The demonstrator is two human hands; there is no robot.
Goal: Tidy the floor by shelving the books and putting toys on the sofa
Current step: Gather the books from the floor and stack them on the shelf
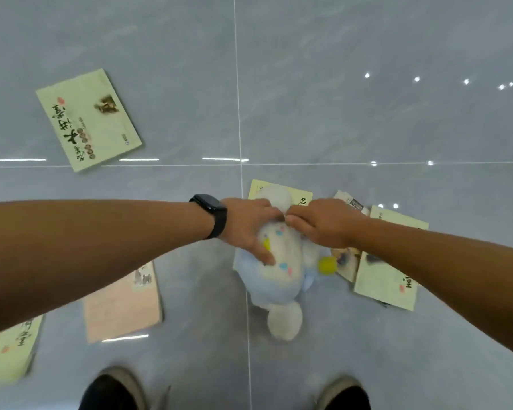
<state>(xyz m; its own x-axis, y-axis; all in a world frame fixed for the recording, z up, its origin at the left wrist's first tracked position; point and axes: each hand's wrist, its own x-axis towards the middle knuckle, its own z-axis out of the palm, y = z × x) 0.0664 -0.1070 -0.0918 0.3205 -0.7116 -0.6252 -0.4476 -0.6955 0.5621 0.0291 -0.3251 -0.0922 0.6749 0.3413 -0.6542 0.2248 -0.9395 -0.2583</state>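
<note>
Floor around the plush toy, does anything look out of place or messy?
Yes. Books lie scattered flat on the grey tiled floor at odd angles: a green book far left, a pink book near the feet, several overlapping under the plush toy, which both the left hand and right hand grip.

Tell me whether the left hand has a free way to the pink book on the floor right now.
Probably not at once: the left hand is holding the plush toy together with the right hand. The pink book lies uncovered on the floor under the left forearm, so the path looks free once the toy is released.
</note>
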